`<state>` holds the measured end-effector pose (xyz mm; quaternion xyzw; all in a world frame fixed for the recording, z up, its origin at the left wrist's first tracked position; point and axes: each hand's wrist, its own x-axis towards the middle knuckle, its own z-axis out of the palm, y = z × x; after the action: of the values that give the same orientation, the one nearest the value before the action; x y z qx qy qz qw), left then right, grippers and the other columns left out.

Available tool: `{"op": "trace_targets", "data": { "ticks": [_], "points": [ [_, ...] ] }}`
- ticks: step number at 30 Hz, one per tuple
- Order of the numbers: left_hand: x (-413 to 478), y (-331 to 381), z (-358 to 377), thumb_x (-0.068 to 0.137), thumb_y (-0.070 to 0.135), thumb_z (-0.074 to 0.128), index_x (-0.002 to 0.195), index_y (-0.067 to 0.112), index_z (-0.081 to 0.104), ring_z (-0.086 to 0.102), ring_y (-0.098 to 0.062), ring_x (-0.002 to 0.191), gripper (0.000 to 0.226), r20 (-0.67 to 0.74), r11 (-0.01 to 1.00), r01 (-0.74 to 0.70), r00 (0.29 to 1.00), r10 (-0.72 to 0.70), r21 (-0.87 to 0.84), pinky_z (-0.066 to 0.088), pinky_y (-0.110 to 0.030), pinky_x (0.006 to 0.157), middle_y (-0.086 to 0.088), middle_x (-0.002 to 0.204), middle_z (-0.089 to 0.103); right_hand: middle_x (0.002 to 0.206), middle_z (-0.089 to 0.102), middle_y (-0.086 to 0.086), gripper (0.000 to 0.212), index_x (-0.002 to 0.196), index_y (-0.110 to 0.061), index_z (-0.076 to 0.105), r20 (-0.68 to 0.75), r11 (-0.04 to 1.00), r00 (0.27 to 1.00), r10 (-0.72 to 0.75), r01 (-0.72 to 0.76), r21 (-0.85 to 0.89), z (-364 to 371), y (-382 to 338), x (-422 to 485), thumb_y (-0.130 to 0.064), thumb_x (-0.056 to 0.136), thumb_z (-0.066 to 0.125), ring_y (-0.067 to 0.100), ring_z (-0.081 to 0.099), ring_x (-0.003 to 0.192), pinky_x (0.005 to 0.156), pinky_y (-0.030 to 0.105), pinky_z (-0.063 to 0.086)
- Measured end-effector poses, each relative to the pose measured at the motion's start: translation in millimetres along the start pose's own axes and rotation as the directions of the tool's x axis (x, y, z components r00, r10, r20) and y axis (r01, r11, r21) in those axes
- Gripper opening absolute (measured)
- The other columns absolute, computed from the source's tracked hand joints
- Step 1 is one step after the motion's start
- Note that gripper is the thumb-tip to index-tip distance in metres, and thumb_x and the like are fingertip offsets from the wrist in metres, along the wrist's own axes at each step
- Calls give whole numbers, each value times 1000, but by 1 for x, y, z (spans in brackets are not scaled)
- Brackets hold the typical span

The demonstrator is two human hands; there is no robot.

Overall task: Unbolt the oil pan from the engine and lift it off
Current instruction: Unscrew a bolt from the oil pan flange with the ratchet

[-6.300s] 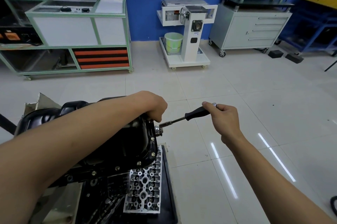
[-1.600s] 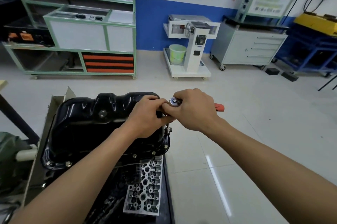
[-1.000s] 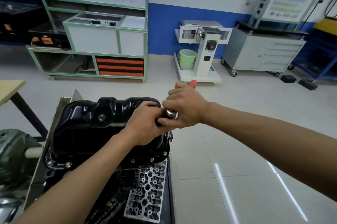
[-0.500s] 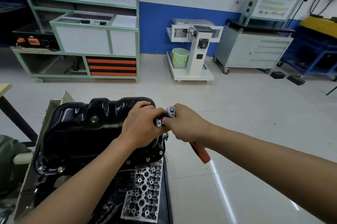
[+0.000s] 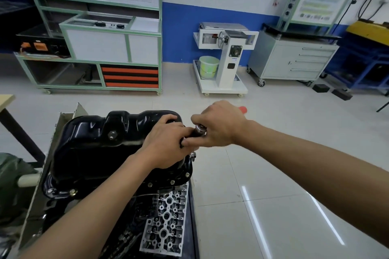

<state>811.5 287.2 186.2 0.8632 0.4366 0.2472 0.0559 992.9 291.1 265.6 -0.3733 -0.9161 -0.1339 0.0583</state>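
The right hand [image 5: 221, 126] curls round the red-tipped steel ratchet [image 5: 200, 129], handle pointing away past its knuckles, while the touching left hand [image 5: 166, 145] pinches its upright stem above the flange of the glossy black metal oil pan [image 5: 99, 145] beneath.

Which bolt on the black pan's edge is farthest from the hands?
The bolt at the oil pan's near left corner. The other flange bolts sit further right, nearer the left hand and right hand gripping the ratchet.
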Motion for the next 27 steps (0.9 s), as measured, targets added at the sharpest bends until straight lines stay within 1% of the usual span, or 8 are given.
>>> {"op": "trace_targets", "data": {
  "ticks": [4, 8, 10, 14, 16, 18, 21, 27],
  "points": [
    [-1, -3, 3, 93, 55, 58, 94, 37, 67, 55, -5, 80, 20, -39, 999, 34, 999, -35, -28, 18, -21, 114, 19, 69, 53, 50, 40, -1, 56, 66, -19, 36, 2, 996, 997, -75, 75, -44, -3, 1, 10, -67, 85, 58, 29, 38, 47, 52, 29, 24],
    [-1, -1, 6, 88, 68, 39, 93, 29, 70, 55, -9, 83, 50, -37, 998, 59, 998, -59, -8, 23, -26, 115, 13, 73, 58, 61, 47, -2, 49, 67, -21, 40, 102, 923, 939, 329, -343, 176, 0, -17, -5, -63, 82, 60, 21, 47, 57, 50, 31, 30],
    [-1, 0, 6, 86, 67, 35, 97, 26, 72, 58, -13, 87, 56, -31, 998, 57, 998, -56, 29, 22, -27, 116, 11, 77, 62, 60, 46, -2, 39, 65, -15, 40, 328, 642, 817, 474, -575, 506, -1, -30, -12, -35, 85, 68, 17, 41, 51, 48, 30, 31],
    [-2, 3, 4, 83, 51, 45, 77, 23, 64, 61, -19, 77, 34, -73, 998, 56, 996, -56, 10, 29, -35, 113, 5, 72, 63, 58, 40, 5, 23, 73, -9, 50, 706, -339, 552, 444, -626, 702, -2, -56, -7, 5, 90, 55, 12, 35, 40, 39, 20, 38],
    [-2, 6, 1, 78, 46, 38, 69, 26, 51, 61, -21, 73, 25, -62, 998, 63, 996, -63, -13, 33, -38, 112, 5, 68, 59, 60, 45, 8, 19, 76, -3, 55, 725, -485, 536, 433, -539, 689, -2, -63, -5, 10, 90, 57, 13, 42, 44, 44, 22, 47],
    [-3, 4, 2, 76, 46, 35, 70, 24, 54, 61, -22, 78, 30, -61, 999, 53, 997, -53, -1, 33, -37, 111, 5, 71, 61, 68, 51, 13, 15, 81, -2, 57, 654, -376, 605, 454, -535, 756, -1, -64, -12, 11, 85, 63, 18, 48, 53, 57, 31, 49],
    [-4, 1, 6, 84, 54, 50, 88, 20, 73, 56, -25, 110, 42, -90, 995, 93, 992, -91, 24, 36, -32, 103, 1, 96, 70, 80, 64, 18, 17, 89, 2, 61, 480, 78, 758, 441, -566, 821, -6, -50, -33, 0, 79, 74, 19, 56, 70, 71, 36, 47],
    [0, 0, 7, 87, 63, 63, 92, 33, 69, 59, -17, 104, 32, -113, 995, 75, 991, -68, 61, 29, -27, 109, 12, 85, 66, 73, 60, 1, 16, 83, -8, 60, 397, 744, 879, 263, -447, 497, -29, -16, -22, -13, 76, 74, 16, 50, 61, 58, 32, 43]
  ]
}}
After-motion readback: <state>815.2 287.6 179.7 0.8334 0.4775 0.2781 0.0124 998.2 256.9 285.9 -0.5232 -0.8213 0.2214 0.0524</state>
